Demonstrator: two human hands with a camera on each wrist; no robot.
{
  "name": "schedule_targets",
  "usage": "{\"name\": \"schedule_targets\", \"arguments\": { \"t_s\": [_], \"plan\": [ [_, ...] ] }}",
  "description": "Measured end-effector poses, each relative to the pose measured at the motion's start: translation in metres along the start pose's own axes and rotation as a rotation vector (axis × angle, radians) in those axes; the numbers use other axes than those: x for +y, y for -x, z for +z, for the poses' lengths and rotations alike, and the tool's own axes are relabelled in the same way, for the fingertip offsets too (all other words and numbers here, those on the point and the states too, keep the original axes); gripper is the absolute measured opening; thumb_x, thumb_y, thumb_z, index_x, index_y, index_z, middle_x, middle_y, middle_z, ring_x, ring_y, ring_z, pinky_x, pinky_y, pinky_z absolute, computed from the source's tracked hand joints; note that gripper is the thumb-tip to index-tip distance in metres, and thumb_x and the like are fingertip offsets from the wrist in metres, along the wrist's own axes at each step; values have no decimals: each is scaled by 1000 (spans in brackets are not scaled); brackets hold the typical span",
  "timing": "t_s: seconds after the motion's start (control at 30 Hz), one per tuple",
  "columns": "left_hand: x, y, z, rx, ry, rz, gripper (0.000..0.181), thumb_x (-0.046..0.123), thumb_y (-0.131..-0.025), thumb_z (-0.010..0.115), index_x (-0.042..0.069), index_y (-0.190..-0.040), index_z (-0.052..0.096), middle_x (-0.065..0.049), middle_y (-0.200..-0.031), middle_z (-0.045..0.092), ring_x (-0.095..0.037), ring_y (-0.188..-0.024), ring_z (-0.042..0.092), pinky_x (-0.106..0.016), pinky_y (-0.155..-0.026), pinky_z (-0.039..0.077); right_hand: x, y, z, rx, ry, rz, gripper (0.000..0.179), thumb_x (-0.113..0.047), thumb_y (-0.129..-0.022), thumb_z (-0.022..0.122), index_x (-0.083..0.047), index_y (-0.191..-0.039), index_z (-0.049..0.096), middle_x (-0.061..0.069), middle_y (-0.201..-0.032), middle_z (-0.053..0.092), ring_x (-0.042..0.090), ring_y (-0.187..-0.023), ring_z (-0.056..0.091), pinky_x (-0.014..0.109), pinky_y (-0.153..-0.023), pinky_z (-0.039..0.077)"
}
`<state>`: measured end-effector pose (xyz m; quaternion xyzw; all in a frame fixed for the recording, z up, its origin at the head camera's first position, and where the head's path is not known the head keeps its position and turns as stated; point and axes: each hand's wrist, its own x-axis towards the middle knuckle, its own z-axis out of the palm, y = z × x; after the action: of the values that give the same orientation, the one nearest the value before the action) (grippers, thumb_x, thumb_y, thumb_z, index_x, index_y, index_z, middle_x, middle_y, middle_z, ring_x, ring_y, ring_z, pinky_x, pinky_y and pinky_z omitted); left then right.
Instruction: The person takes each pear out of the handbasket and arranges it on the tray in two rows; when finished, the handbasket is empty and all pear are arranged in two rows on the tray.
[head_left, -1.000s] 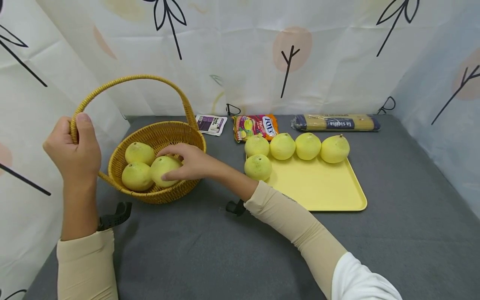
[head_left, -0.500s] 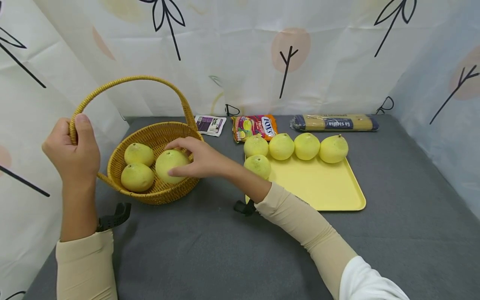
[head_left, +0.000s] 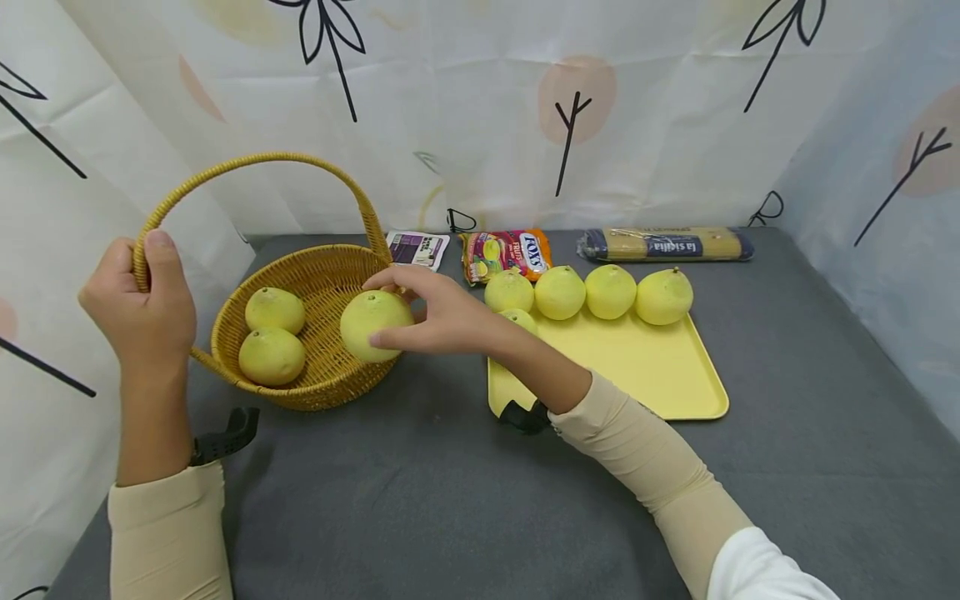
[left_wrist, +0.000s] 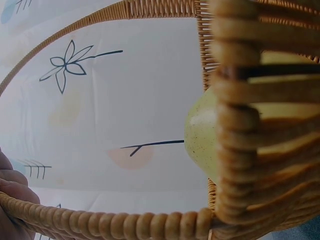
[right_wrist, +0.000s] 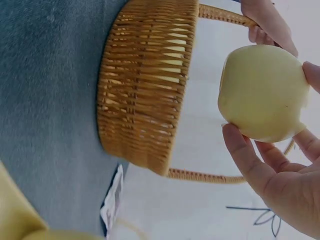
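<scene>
The back of the frame is closed off by a creased white backdrop. Dark line-drawn flowers are printed at its upper left and upper right, and a peach disc is overlaid by a bare twig right of centre. The left edge is filled by a white side cloth, the right by a bluish-tinted cloth. The lower frame is occupied by a dark grey bench, on which soft shadows are cast.
</scene>
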<state>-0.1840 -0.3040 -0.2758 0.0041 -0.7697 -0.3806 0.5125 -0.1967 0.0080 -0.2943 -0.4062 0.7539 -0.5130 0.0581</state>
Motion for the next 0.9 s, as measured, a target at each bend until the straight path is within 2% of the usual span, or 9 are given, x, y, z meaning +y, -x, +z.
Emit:
{"name": "schedule_targets", "arguments": {
  "t_s": [0.4,0.67,0.9],
  "plan": [
    [1,1,-1,-2,-5,-8,37,27,-95,51,21,-61,37,6,-57,29,-6,-50,21,-18,-48,15,-4,29,-23,29,-39,15,54,-15,-85,78,-6,-135,57,5,-124,54,23,-108,56,34,-84,54],
    [-1,0,0,0,-9,-14,39,27,-95,51,16,-61,36,6,-56,29,-6,-49,21,-19,-47,15,-3,46,-36,51,12,35,52,-16,-86,78,-6,-132,59,4,-123,56,24,-106,58,35,-85,55],
    [1,0,-1,1,-4,0,38,27,-94,51,18,-60,36,7,-56,28,-5,-49,21,-19,-48,15,-4,65,-51,61,32,95,52,-16,-86,78,-7,-133,58,3,-131,55,26,-111,55,39,-89,53]
  ]
}}
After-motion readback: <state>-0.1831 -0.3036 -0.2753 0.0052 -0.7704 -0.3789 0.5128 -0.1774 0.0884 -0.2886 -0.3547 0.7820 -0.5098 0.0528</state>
